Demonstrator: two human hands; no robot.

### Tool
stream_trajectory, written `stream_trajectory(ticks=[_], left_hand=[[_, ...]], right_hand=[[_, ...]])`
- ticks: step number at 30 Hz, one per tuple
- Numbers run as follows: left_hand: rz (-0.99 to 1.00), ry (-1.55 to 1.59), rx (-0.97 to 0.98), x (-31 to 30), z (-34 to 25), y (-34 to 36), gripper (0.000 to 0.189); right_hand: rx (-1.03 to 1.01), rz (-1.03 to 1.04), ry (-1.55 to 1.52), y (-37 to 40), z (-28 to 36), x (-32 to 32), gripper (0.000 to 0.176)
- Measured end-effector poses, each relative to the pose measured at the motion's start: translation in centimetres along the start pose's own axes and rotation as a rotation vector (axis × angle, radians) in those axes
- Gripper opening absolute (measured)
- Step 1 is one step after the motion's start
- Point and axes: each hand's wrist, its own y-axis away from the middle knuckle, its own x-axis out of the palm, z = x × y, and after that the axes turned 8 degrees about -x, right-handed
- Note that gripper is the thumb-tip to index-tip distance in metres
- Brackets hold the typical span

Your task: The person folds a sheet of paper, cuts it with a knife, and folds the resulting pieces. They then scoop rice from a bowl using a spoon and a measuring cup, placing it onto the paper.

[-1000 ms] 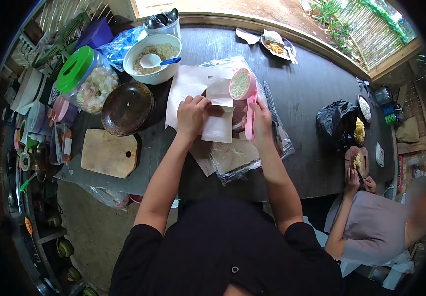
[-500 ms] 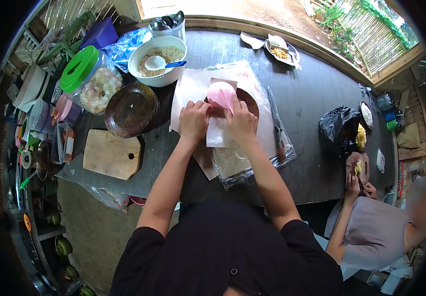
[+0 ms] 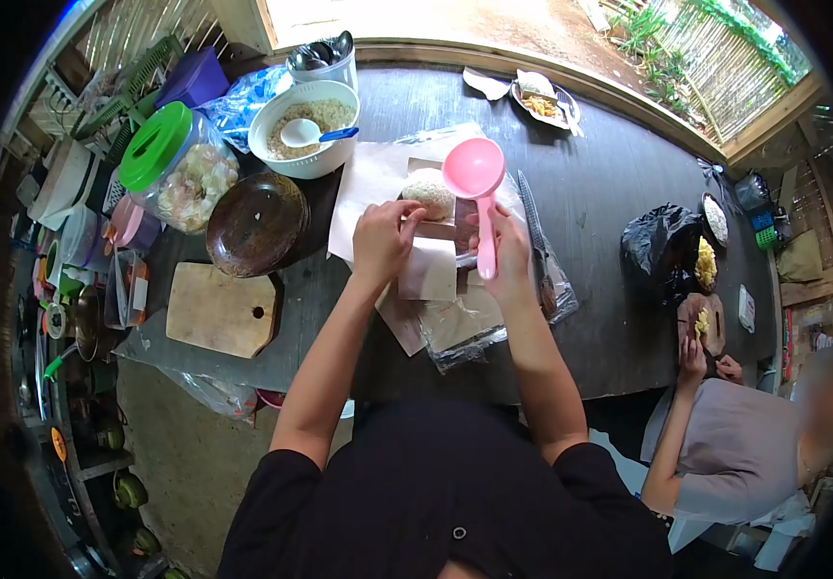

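Note:
A rounded mound of rice [image 3: 429, 193] lies on a brown paper strip [image 3: 429, 271] in the middle of the wrapping sheets [image 3: 358, 183]. The fingers of my left hand [image 3: 383, 236] are pinched together at the mound's lower left edge; whatever they hold is too small to make out. My right hand [image 3: 505, 253] grips the handle of a pink scoop [image 3: 474, 172], whose round bowl is up at the right of the mound. Up and to the left is a white tub of rice [image 3: 302, 125] with a white and blue spoon [image 3: 318, 133] in it.
At the left are a green-lidded jar [image 3: 180, 164], dark plates [image 3: 257, 224] and a cutting board [image 3: 221, 309]. A knife [image 3: 537, 227] lies right of the sheets. A plate of food [image 3: 544, 102] is at the back. At the right a co-worker [image 3: 735, 444] handles yellow food beside a black bag [image 3: 662, 253].
The pink scoop has been lifted off and moved right, uncovering the rice mound. My right hand has shifted slightly right and now grips its handle.

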Motion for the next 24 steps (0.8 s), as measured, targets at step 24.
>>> stream_trajectory(ticks=[24], left_hand=[[0.06, 0.778, -0.633, -11.0, 5.0, -5.4, 0.07]], right_hand=[[0.101, 0.398, 0.139, -5.2, -7.4, 20.4, 0.031]])
